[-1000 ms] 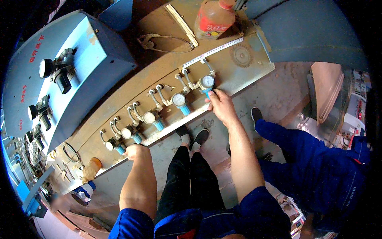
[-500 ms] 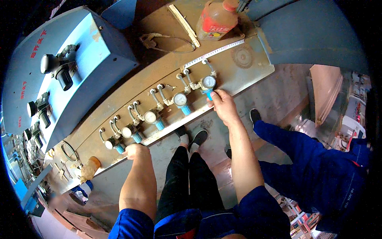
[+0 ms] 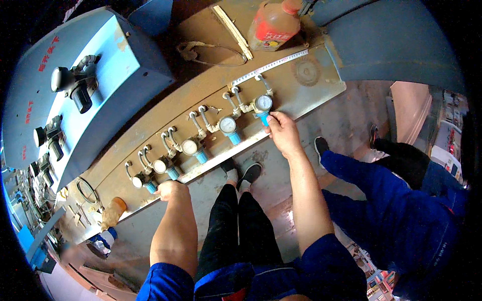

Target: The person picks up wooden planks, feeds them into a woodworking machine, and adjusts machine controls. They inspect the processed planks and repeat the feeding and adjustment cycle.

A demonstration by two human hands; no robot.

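Both hands pinch rigid blue regulator knobs, right hand (image 3: pixel 283 133) closed on the end knob (image 3: pixel 263 118), left hand (image 3: pixel 169 189) on the far knob (image 3: pixel 150 187), likely stiff to turn.

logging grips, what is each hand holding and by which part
Right hand pinches the blue knob of the rightmost regulator; left hand grips the leftmost blue knob.
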